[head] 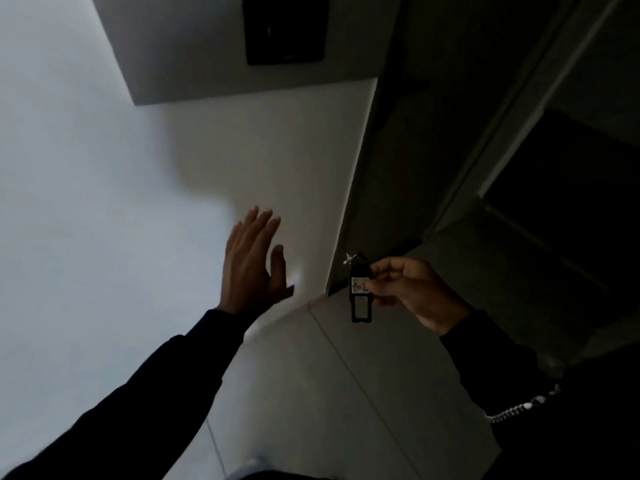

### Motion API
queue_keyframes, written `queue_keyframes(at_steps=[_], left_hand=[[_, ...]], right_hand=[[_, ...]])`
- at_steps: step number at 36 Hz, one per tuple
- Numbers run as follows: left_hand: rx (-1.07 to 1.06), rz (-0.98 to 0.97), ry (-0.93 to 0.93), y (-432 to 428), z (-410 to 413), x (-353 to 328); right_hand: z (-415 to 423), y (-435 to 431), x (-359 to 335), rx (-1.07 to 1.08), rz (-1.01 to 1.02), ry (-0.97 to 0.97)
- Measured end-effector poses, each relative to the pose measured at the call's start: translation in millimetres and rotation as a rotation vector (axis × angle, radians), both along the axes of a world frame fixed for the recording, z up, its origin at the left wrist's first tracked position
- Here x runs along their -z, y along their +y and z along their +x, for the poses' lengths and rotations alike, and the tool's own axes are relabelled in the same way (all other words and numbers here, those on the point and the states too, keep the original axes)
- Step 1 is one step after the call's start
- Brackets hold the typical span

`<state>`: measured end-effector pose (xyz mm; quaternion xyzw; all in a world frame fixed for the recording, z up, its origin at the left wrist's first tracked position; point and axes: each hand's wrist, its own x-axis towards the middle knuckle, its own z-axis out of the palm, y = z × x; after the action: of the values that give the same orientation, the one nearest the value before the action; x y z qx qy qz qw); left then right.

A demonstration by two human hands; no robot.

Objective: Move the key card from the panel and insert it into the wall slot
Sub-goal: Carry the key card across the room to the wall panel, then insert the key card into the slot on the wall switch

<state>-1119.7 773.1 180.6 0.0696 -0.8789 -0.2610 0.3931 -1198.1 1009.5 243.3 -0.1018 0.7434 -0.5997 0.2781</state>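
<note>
while the left hand [254,261] spreads flat (empty), the right hand [412,289] pinches the key card [360,292].

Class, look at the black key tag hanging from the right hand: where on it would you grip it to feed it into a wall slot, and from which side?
Grip the key tag at its upper half, by the white label, from the right edge, as the right hand fingers pinch it. It hangs upright, long and flat, so that leaves the lower end free.
</note>
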Motion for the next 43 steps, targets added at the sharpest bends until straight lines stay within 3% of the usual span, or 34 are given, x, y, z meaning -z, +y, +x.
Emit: queue_keyframes(at_steps=[10,19,35,43], left_hand=[[-0.132,-0.166,0.160,-52,-101,-87],[-0.257,-0.372,0.272,-102,-187,-179],[-0.714,-0.857,0.125,-165,-227,-203],[-0.835,-0.997,0.120,-179,-231,-204]], right_hand=[[-133,-68,-85,-0.309,-0.019,0.472],[-210,-129,-158,-0.290,-0.253,0.822],[-311,-200,-209,-0.486,-0.606,0.775],[-330,-219,-212,-0.439,-0.708,0.654]])
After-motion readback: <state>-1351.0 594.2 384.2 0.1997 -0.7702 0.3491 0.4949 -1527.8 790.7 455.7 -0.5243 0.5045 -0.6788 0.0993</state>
